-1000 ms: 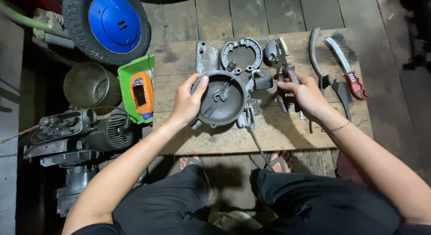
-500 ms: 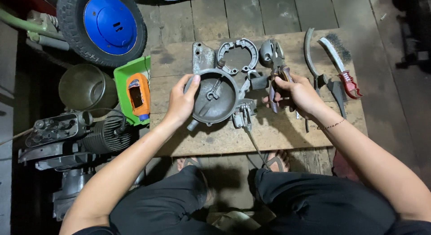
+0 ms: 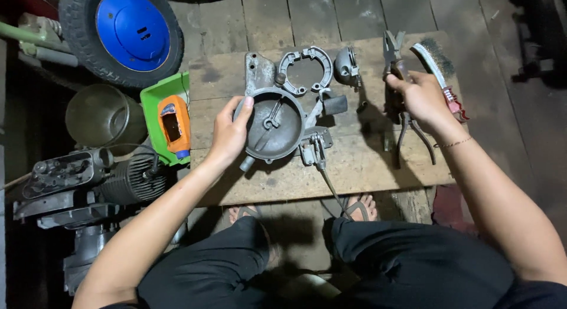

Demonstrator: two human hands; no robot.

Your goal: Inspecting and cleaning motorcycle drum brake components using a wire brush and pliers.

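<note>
Left hand [image 3: 229, 132] curled, right hand [image 3: 416, 96] clenched

The floor [image 3: 354, 14] consists of dark, worn wooden planks. A low plywood board [image 3: 354, 167] serves as the work surface. A blue-hubbed wheel [image 3: 121, 34] lies at upper left, above a metal pot [image 3: 103, 114] and a finned engine [image 3: 94, 182]. Lighting is dim toward the edges.

You are sitting in a repair workshop: an engine [image 3: 88, 185] is lying at lower left, a wheel [image 3: 121, 34] at upper left, pliers [image 3: 404, 117] on the plank workboard [image 3: 366, 167].
</note>
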